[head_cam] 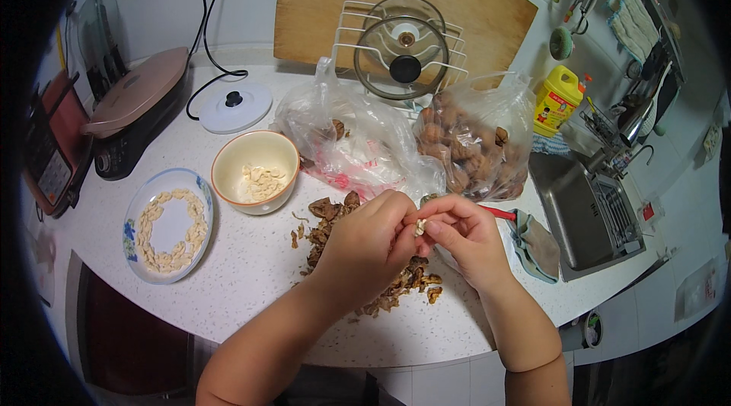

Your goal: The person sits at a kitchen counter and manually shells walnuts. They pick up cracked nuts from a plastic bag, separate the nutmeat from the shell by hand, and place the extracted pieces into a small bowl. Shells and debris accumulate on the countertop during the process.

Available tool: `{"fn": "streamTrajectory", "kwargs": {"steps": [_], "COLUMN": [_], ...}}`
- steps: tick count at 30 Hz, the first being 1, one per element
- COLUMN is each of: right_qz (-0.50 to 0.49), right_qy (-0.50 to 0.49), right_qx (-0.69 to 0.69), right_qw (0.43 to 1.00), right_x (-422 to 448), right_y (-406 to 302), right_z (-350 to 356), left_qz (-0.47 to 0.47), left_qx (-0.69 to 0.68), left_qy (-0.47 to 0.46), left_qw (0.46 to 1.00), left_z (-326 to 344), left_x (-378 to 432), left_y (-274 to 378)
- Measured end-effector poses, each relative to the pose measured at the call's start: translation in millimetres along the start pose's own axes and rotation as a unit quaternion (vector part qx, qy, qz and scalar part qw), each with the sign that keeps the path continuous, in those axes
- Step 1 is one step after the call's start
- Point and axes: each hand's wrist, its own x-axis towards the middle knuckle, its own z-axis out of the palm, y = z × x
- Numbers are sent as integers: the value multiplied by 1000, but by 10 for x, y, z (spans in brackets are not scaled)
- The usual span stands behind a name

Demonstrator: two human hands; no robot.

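A pale piece of walnut kernel [420,227] is pinched at the fingertips of my right hand [465,235]. My left hand [374,235] touches it from the other side, its fingers curled; whether they grip the piece or something else cannot be told. Under both hands lies a heap of broken walnut shells and brown skins [394,292] on the speckled counter. To the left, a cream bowl with an orange rim [255,136] holds peeled kernel pieces. Farther left, more pale kernels form a ring on a blue-rimmed oval dish [132,257].
Behind the hands stand a plastic bag of whole walnuts [474,149] and a crumpled plastic bag [365,143]. A red handle [498,212] and a folded cloth [534,246] lie right, beside the sink [577,217]. An electric pan [137,92] and white lid [237,112] are back left.
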Motion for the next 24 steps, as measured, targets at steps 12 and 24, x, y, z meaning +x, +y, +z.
{"fn": "streamTrajectory", "kwargs": {"steps": [12,24], "right_qz": [-40,-41], "right_qy": [21,26], "right_qx": [9,31], "right_qw": [999,998], "right_x": [-20,-16], "right_y": [36,33], "right_z": [53,39], "left_qz": [37,-14], "left_qx": [13,-42], "left_qy": [8,10], "left_qw": [999,999], "left_z": [16,-1], "left_x": [6,-8], "left_y": [-33,9]}}
